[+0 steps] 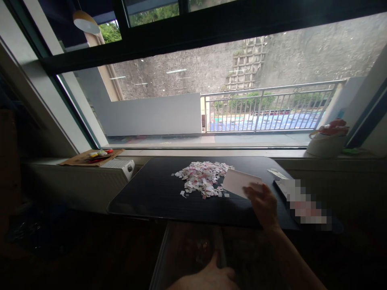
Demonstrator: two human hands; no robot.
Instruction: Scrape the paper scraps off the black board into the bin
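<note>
My right hand (263, 203) is closed on the right end of a pale, flat card (238, 182), fingers along its near edge. The card is tilted above the dark tabletop. Its left edge is at a heap of small cut paper pieces (202, 177), white and pinkish. Lower down, in shadow, my left hand (208, 276) is at a clear plastic bin (161, 253) below the table's front edge. One finger points forward and the others look curled at the bin's right wall; the lower part of this hand is cut off by the frame.
The black table (139, 197) stands against the windowsill. On its right lie a dark tray-like object (279, 187), partly pixelated, and a white strip (276, 174). A radiator (90, 181) with cardboard (72, 160) is at left. A white pot (325, 144) sits on the right sill.
</note>
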